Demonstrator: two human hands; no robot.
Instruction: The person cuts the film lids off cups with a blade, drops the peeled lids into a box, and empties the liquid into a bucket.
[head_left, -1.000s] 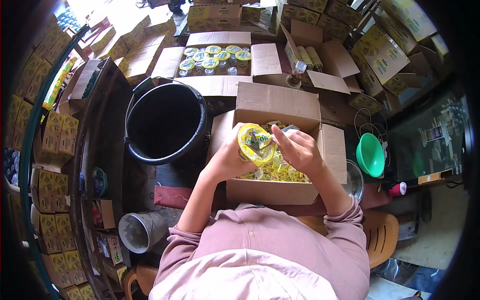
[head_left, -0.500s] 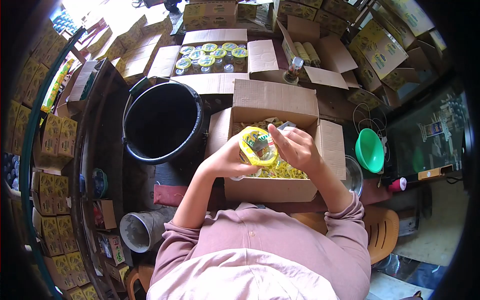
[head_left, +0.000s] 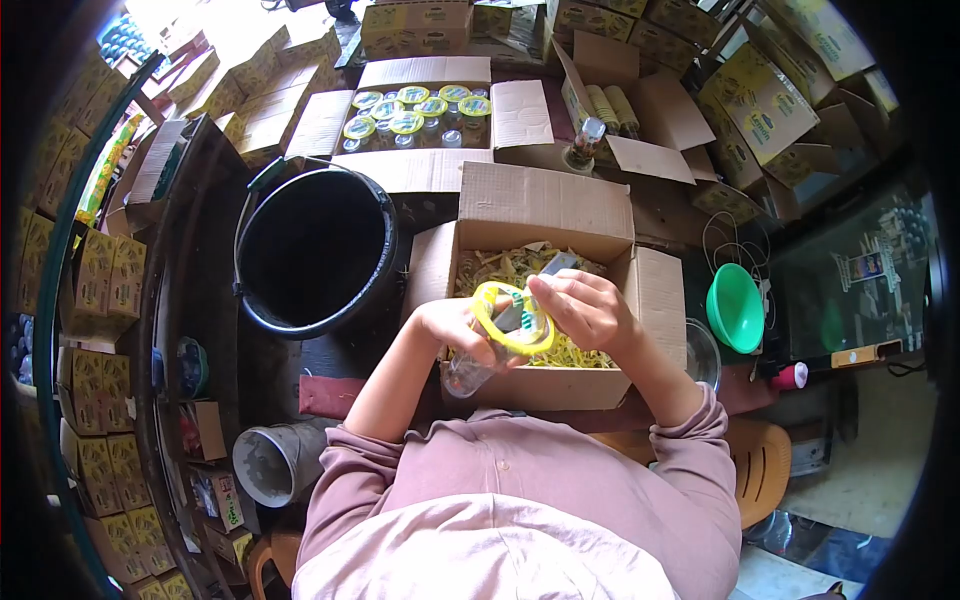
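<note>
My left hand (head_left: 458,328) is closed around a clear bottle (head_left: 466,376), which is tilted with its lower end toward me. A yellow printed label (head_left: 547,338) forms a loop at the bottle's far end. My right hand (head_left: 583,308) pinches the right edge of this label between thumb and fingers. A grey flat piece (head_left: 558,264) shows just beyond my right fingers; I cannot tell whether it is held or lies in the box. Both hands are above an open cardboard box (head_left: 545,205) that holds many yellow strips (head_left: 575,345).
A black bucket (head_left: 385,225) stands left of the box. Behind is a carton (head_left: 425,72) of bottles with yellow labels. A single bottle (head_left: 582,145) stands at the back right, near another open carton (head_left: 655,155). A green bowl (head_left: 735,310) lies on the right.
The bottle has tilted, its lower end now showing nearer to me. The label has turned from facing me to an open loop. My right index finger has bent down onto the label's edge.
</note>
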